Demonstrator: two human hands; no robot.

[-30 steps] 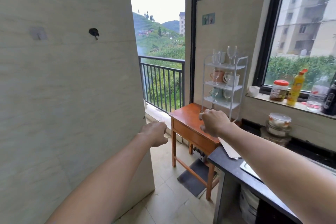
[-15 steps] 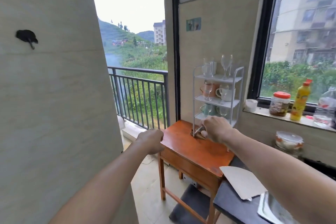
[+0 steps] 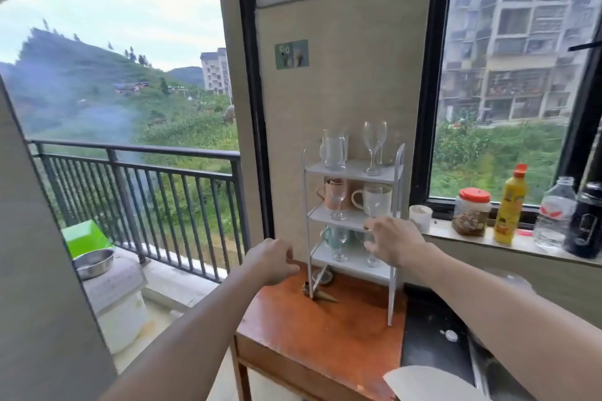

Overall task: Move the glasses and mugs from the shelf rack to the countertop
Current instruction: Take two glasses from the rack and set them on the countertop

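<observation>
Head view: window-sill bottles [image 3: 510,205] beside shelf rack [image 3: 353,169].

Glasses [image 3: 374,146] and mugs [image 3: 373,200] stand upright on white rack [image 3: 353,171].

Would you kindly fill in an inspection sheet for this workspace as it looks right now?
Surface: orange-brown wooden table beside a dark countertop.
Job's things: white three-tier shelf rack on the table, holding a clear glass mug, a tall wine glass, a pink mug, a white mug and small stemmed glasses.
Clutter: red-lidded jar, yellow bottle on the sill.
Grippers: left hand loosely curled, empty; right hand open at the lower shelves.
Cables: nothing seen.
Surroundings: balcony railing, windows.
</observation>
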